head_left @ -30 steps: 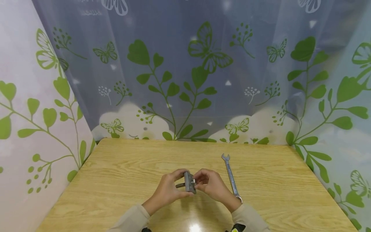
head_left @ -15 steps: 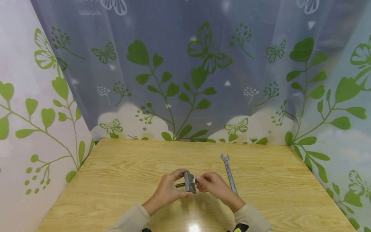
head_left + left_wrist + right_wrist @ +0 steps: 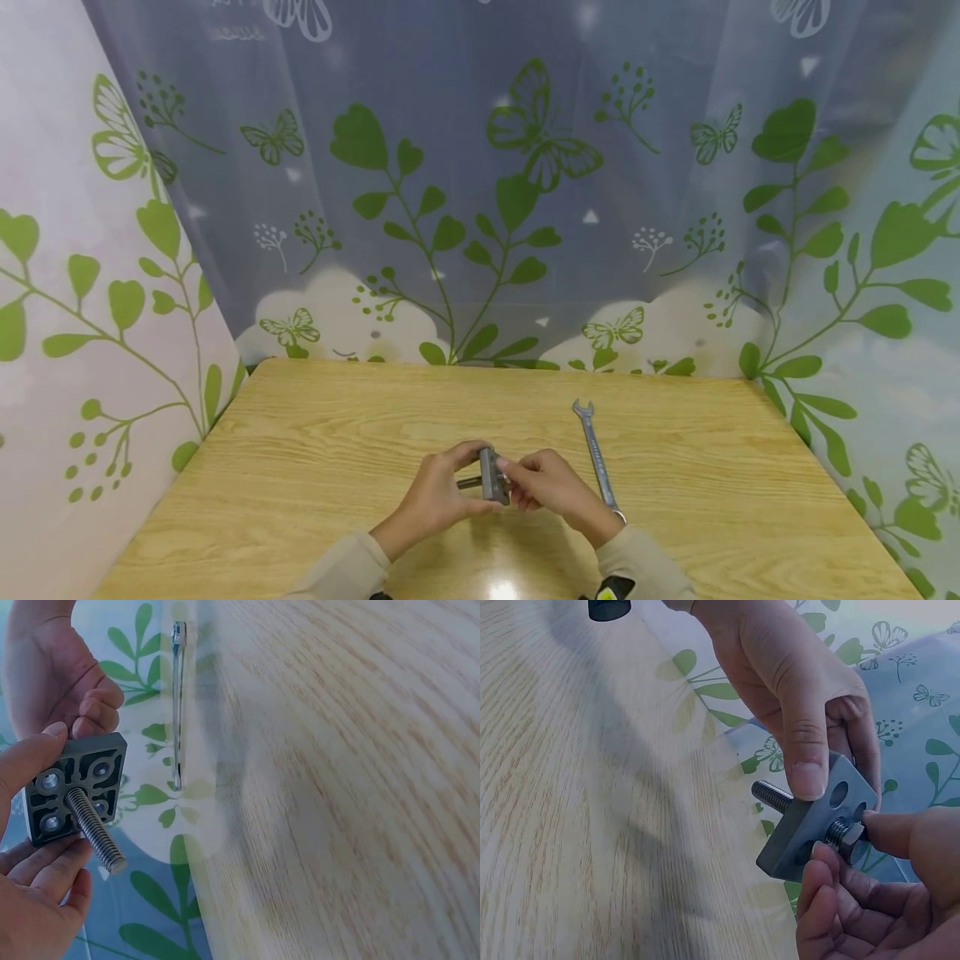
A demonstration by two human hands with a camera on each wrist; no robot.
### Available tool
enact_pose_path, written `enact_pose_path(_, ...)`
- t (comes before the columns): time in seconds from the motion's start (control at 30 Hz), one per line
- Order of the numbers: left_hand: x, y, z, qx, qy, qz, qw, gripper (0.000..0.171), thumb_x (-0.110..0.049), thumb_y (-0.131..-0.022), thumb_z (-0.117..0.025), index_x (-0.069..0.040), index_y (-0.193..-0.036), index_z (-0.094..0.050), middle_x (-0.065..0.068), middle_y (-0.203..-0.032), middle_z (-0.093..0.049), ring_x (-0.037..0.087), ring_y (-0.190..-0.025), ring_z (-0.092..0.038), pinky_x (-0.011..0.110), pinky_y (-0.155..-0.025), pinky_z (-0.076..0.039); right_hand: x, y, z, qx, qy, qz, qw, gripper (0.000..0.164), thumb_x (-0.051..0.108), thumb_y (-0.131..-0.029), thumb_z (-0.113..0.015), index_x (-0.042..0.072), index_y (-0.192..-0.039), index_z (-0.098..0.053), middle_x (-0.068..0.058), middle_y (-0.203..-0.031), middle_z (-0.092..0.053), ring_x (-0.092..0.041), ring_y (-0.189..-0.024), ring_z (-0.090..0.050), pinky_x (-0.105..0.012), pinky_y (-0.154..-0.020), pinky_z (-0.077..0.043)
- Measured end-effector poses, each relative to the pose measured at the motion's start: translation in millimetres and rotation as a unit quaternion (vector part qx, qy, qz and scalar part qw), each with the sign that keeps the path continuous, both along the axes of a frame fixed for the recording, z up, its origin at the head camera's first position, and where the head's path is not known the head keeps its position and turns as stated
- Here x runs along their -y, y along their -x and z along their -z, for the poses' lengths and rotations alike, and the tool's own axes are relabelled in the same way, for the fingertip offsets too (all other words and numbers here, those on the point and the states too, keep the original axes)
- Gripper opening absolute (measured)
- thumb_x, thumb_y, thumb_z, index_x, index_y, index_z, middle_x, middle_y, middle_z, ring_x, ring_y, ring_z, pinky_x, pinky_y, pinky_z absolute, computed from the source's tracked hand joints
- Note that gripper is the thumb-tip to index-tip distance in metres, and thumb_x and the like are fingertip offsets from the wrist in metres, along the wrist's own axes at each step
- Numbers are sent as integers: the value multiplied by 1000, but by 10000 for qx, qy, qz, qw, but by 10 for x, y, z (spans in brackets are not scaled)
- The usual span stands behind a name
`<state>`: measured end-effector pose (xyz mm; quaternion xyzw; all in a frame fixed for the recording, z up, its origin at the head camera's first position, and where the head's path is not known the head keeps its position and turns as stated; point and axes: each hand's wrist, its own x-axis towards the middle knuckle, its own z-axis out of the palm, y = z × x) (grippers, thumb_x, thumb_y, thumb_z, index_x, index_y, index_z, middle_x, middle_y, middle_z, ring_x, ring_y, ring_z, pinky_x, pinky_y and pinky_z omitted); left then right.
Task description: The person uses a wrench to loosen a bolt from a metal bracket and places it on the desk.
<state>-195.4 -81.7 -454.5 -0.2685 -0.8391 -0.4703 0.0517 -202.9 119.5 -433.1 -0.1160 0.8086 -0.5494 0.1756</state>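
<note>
A grey square plate (image 3: 795,832) with round holes is gripped at its edges between the thumb and fingers of my left hand (image 3: 438,492). A steel hex bolt (image 3: 94,829) runs through the middle of the plate, its threaded end sticking out on the left hand's side. On the other side, a short stretch of thread and the bolt's hex head (image 3: 851,841) stand out from the plate. My right hand (image 3: 553,485) pinches that head between thumb and fingers. In the head view the right fingers mostly hide the head. Both hands hold the parts above the table.
A combination wrench (image 3: 597,458) lies on the wooden table (image 3: 337,417), just beyond the right hand, open jaw pointing away. Its ring end is partly hidden by the right wrist. Curtains (image 3: 465,208) with leaves and butterflies enclose the table's back and sides.
The right fingers drew slightly back from the bolt head, then closed on it again with the thumb higher. The left hand and plate stayed nearly still.
</note>
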Motion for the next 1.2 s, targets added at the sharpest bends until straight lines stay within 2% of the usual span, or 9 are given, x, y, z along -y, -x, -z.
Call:
enact_pose_path(0.2, 6, -4, -1, 53, 22, 62, 10000, 67, -24, -70, -87, -3, -126, -57, 12, -120, -66, 27, -112, -63, 47, -96, -50, -25, -8, -13, -323, -58, -102, 9994, 29, 26, -93, -64, -3, -95, -66, -7, -74, -64, -17, -68, -62, -40, -66, -58)
enact_pose_path(0.3, 8, -9, 0, 60, 42, 61, 10000, 68, -24, -69, -87, -3, -126, -57, 13, -120, -66, 27, -112, -63, 47, -96, -50, -49, 2, -15, -611, -91, -183, 9979, 21, 18, -89, -69, 1, -101, -67, -7, -81, -65, -19, -73, -62, -38, -67, -56)
enact_pose_path(0.47, 10, -18, -6, 111, -21, 89, 9999, 69, -26, -69, -87, -2, -126, -57, 12, -120, -66, 27, -111, -63, 47, -95, -50, -56, -35, -102, -1145, -162, -261, 9929, 17, 4, -82, -73, 5, -99, -70, -7, -88, -65, -19, -80, -61, -29, -66, -53)
enact_pose_path(0.6, 9, -23, -15, 183, -107, 96, 9997, 69, -27, -69, -87, -3, -127, -57, 11, -120, -66, 26, -112, -63, 48, -95, -50, -52, -37, -99, -1277, -86, -280, 9914, 19, -3, -80, -73, 5, -96, -70, -9, -94, -66, -22, -84, -63, -31, -67, -56)
enact_pose_path(0.67, 10, -26, -17, 184, -131, 101, 9997, 69, -27, -69, -87, -2, -127, -57, 12, -120, -66, 28, -111, -63, 49, -95, -50, -69, 8, -22, -1300, -46, -293, 9911, 19, -2, -79, -74, 7, -95, -70, -8, -95, -66, -21, -84, -64, -30, -67, -57)
enact_pose_path(0.77, 7, -26, -26, 189, -122, 76, 9997, 70, -28, -69, -87, -3, -127, -57, 12, -120, -66, 27, -112, -63, 48, -95, -50, -64, 7, -28, -1394, -104, -324, 9897, 19, -2, -79, -74, 7, -96, -70, -8, -96, -66, -21, -85, -64, -28, -68, -57)
enact_pose_path(0.87, 6, -19, -29, 147, -83, 51, 9998, 70, -27, -69, -87, -2, -127, -57, 11, -120, -66, 27, -111, -63, 48, -95, -50, -71, 10, -24, -1449, -200, -362, 9886, 26, -1, -80, -74, 4, -105, -67, -8, -97, -65, -21, -87, -63, -28, -71, -56)
enact_pose_path(1.03, 14, -11, -18, 148, -78, 27, 9999, 70, -24, -69, -87, -1, -128, -56, 14, -120, -66, 28, -112, -63, 48, -96, -49, -108, 6, -5, -1031, -142, -428, 9936, 39, 16, -88, -70, -1, -121, -57, -9, -99, -63, -20, -89, -62, -36, -77, -56)
enact_pose_path(1.2, 24, -12, 3, 87, -66, 40, 9999, 69, -24, -69, -87, 0, -126, -56, 14, -120, -66, 28, -112, -63, 48, -97, -49, -104, 15, 32, -560, 67, -474, 9973, 42, 35, -97, -56, -2, -114, -60, -11, -96, -65, -25, -89, -65, -46, -82, -57)
